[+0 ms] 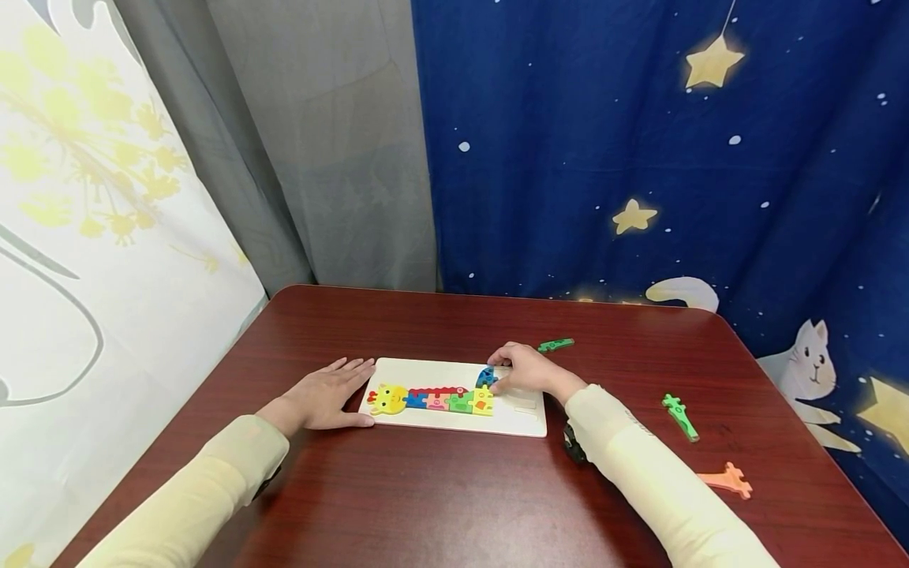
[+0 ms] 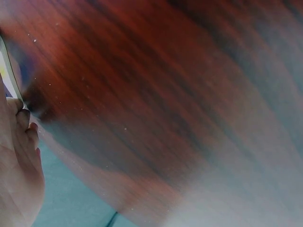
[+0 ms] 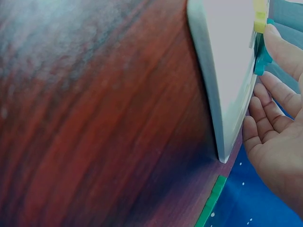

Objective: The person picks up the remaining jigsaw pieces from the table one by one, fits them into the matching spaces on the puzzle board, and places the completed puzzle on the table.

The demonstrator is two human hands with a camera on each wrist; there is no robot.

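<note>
Blue puzzle piece [image 1: 485, 377] is pinched between thumb and index finger of the right hand [image 1: 527, 369], over the white board [image 1: 426, 372], just beyond the yellow block piece [image 1: 484, 402]; whether it is seated cannot be told. Board's left end is touched by the left hand [image 1: 328, 397], fingers straight and spread, nothing gripped. Giraffe row is laid along the board: yellow head [image 1: 388, 400], then blue, pink, green and yellow blocks, topped by a red strip [image 1: 435, 390]. Board is set on the brown counter [image 1: 440, 497]. Short green piece [image 1: 556, 345] is left beyond the right hand; green leg piece [image 1: 680, 417] and orange piece [image 1: 729, 480] are scattered farther right, the orange partly covered by the right sleeve [image 1: 660, 481].
</note>
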